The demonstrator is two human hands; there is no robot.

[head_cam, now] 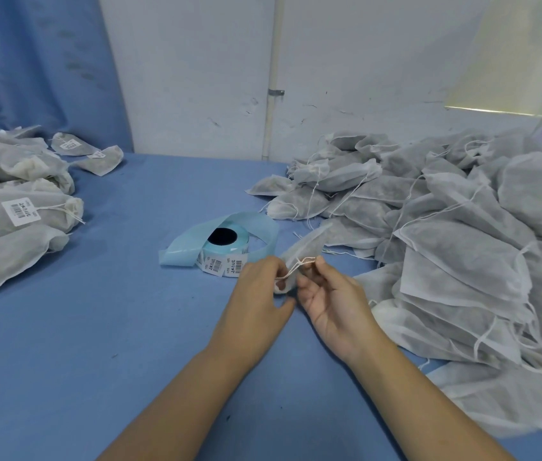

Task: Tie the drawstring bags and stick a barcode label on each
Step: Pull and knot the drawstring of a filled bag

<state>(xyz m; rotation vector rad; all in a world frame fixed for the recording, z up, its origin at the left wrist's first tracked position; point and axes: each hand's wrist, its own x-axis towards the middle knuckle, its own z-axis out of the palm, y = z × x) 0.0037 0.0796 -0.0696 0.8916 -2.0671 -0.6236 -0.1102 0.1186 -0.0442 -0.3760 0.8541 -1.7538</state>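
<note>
A small white drawstring bag (306,244) is held just right of the label roll (226,247), lifted off the blue worktop (96,344) with its closed end pointing away from the person. The left hand (256,294), nearer the roll, has its fingers curled together and pinching the gathered mouth of the bag. The right hand (332,304), palm turned up on the far side from the roll, pinches the thin drawstring (296,266), which runs in a short loop between the two hands. The roll lies flat, and a tail of pale blue backing paper curls loosely around it. Printed barcode stickers show on the edge facing the person, close in front of the left knuckles. To the right of the roll a large heap of untied bags (445,227) sprawls with loose strings trailing out, its near edge reaching almost to the right wrist. Well left of the roll sits a smaller pile of tied bags (20,201), several showing a barcode label (20,207). Beyond the roll rise a scuffed white wall (196,78) with a vertical pipe (273,78) and, further left, a blue curtain (30,61).
</note>
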